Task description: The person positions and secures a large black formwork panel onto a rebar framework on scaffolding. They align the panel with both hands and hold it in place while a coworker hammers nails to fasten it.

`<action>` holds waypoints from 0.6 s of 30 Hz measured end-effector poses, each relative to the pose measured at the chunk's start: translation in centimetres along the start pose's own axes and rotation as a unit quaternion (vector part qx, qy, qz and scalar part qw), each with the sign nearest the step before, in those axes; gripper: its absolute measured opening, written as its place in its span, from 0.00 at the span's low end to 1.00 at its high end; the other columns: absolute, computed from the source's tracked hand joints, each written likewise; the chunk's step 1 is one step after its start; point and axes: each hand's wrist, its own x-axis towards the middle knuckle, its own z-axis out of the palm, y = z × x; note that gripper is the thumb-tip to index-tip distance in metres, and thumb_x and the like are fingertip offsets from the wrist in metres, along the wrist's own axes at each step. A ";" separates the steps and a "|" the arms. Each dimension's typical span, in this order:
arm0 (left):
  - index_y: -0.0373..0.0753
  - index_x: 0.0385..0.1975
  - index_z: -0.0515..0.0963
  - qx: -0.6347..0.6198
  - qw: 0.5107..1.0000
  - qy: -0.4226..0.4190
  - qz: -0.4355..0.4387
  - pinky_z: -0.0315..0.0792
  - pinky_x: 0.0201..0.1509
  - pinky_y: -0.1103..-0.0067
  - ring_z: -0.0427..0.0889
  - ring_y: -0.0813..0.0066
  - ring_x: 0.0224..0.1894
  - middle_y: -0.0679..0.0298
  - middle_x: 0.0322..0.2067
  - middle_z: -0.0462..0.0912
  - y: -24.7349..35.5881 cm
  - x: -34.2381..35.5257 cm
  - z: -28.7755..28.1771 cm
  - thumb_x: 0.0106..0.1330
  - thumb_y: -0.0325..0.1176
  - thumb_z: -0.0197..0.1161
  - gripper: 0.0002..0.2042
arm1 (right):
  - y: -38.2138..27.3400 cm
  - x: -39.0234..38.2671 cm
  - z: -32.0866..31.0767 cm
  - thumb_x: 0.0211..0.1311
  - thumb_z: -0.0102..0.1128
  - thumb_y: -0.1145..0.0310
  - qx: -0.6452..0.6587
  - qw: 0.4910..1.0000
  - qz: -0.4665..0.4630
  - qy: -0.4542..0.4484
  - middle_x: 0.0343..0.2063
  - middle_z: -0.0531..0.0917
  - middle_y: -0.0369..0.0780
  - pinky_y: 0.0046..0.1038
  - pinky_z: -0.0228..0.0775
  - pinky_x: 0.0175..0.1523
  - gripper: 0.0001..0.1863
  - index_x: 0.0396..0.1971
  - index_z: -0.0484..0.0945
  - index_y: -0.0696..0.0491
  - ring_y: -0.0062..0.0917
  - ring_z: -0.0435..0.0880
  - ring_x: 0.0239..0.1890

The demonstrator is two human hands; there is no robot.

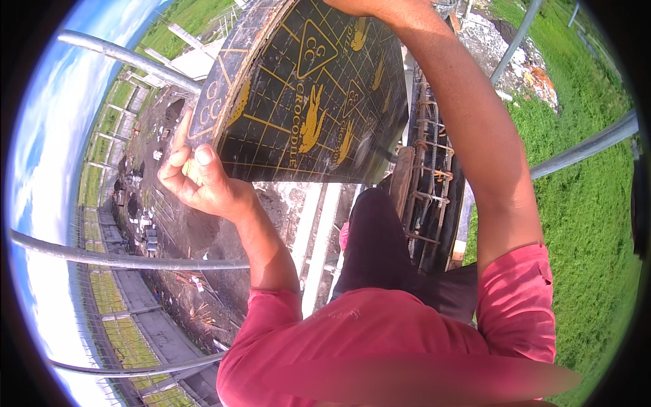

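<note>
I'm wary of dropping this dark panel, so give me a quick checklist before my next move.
1. Left hand gripping the panel: ok, thumb and fingers at its lower left edge.
2. Right hand gripping: cannot tell, the picture's top cuts it off.
3. Hands covered: not ok, both look bare.
4. Steel bars covered: not ok, they show bare beside the dark trousers.
5. Footing firm: cannot tell, no clear view of the feet.

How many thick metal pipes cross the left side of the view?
3. The upper pipe runs to the black board; the middle pipe reaches the left forearm; the lower pipe runs to the red shirt. Others may be hidden behind the board.
</note>
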 end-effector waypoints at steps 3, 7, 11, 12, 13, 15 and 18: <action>0.41 0.46 0.69 0.055 0.998 -0.005 0.023 0.76 0.63 0.62 0.81 0.53 0.57 0.30 0.57 0.77 -0.2 0.2 -0.4 0.68 0.33 0.70 0.15 | 0.8 -0.1 -0.3 0.56 0.52 0.79 0.018 0.999 0.009 -0.032 0.51 0.80 0.54 0.44 0.66 0.67 0.22 0.52 0.79 0.60 0.48 0.75 0.60; 0.38 0.44 0.66 0.061 0.998 -0.007 0.007 0.80 0.60 0.60 0.82 0.55 0.54 0.32 0.57 0.76 0.2 0.3 -0.2 0.67 0.34 0.69 0.16 | 1.3 -0.6 0.4 0.60 0.56 0.60 0.013 0.999 -0.006 0.048 0.54 0.80 0.55 0.47 0.64 0.69 0.26 0.54 0.77 0.61 0.47 0.75 0.62; 0.40 0.40 0.66 0.068 0.996 0.052 -0.018 0.79 0.52 0.69 0.80 0.68 0.44 0.45 0.53 0.80 0.5 0.2 0.0 0.67 0.32 0.67 0.14 | 1.7 -1.0 2.5 0.63 0.57 0.37 0.009 0.997 0.072 0.034 0.70 0.72 0.43 0.56 0.49 0.79 0.31 0.60 0.83 0.38 0.55 0.55 0.77; 0.40 0.40 0.69 0.079 0.996 0.049 0.005 0.75 0.50 0.74 0.77 0.73 0.42 0.55 0.45 0.76 0.5 0.1 0.0 0.68 0.33 0.67 0.12 | 1.8 -1.1 2.7 0.63 0.57 0.36 0.026 0.996 0.055 0.064 0.69 0.73 0.43 0.56 0.49 0.79 0.31 0.59 0.83 0.38 0.56 0.55 0.77; 0.39 0.40 0.73 0.084 0.994 0.066 0.016 0.71 0.48 0.79 0.74 0.77 0.40 0.66 0.36 0.72 0.4 0.1 0.1 0.70 0.34 0.67 0.10 | 1.9 -1.2 2.8 0.63 0.57 0.36 0.021 0.996 0.071 0.049 0.69 0.73 0.42 0.56 0.49 0.79 0.31 0.59 0.83 0.38 0.56 0.55 0.77; 0.39 0.40 0.73 0.050 0.998 0.041 0.004 0.71 0.48 0.80 0.73 0.78 0.40 0.67 0.36 0.71 0.4 0.1 0.1 0.70 0.35 0.67 0.10 | 1.8 -1.7 2.6 0.63 0.60 0.41 0.023 0.995 0.068 0.069 0.68 0.74 0.43 0.51 0.51 0.79 0.28 0.58 0.84 0.41 0.52 0.57 0.77; 0.39 0.40 0.73 0.052 0.998 0.030 0.010 0.70 0.47 0.81 0.72 0.79 0.39 0.67 0.36 0.71 0.5 0.3 0.3 0.70 0.35 0.67 0.10 | 1.2 -2.2 1.8 0.63 0.61 0.43 0.024 0.994 0.071 0.077 0.66 0.75 0.42 0.48 0.53 0.79 0.27 0.57 0.84 0.43 0.48 0.59 0.76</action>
